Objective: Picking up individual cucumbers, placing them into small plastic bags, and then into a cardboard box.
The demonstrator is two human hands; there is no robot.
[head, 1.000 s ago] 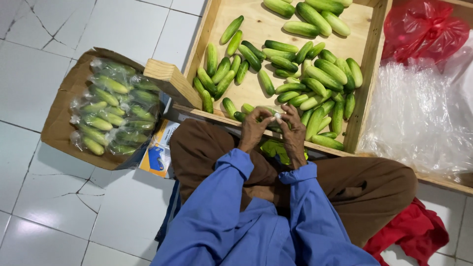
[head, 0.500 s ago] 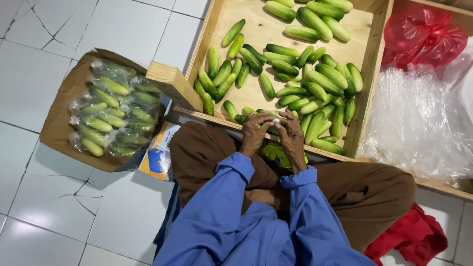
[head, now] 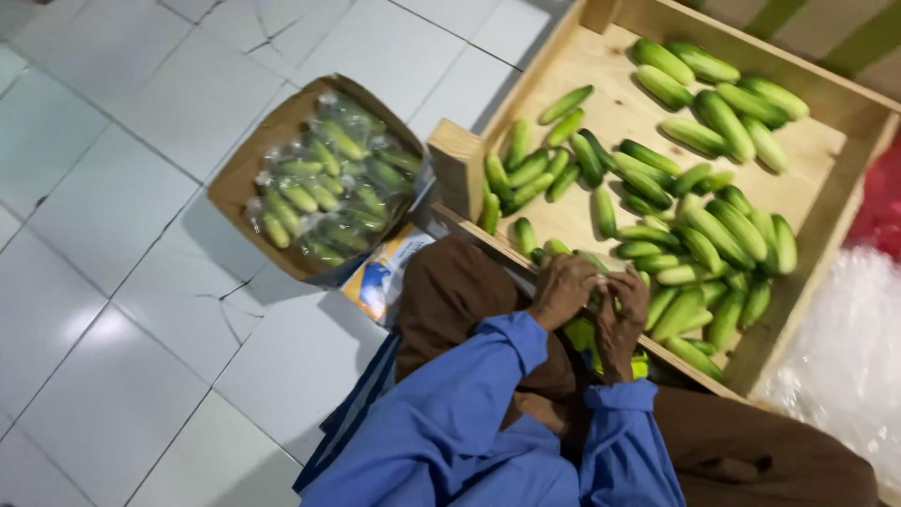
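Note:
My left hand (head: pixel 561 287) and my right hand (head: pixel 625 312) are close together over my lap, at the near edge of a wooden crate (head: pixel 830 218). Both hands have fingers closed on the top of a clear bag of green cucumbers (head: pixel 580 334) resting on my brown trousers. Most of the bag is hidden by my hands and blue sleeves. Many loose cucumbers (head: pixel 713 230) lie in the crate just beyond my fingers.
An open cardboard box (head: pixel 246 178) holding several clear bags of cucumbers (head: pixel 324 192) sits on the white tiled floor to the left. A blue and yellow packet (head: pixel 383 278) lies beside my knee. Clear plastic sheeting (head: pixel 849 361) and red plastic (head: pixel 882 202) are at the right.
My hands have stayed together on the bag and dropped slightly toward my lap. My head has turned, so the crate and box now sit further right in view.

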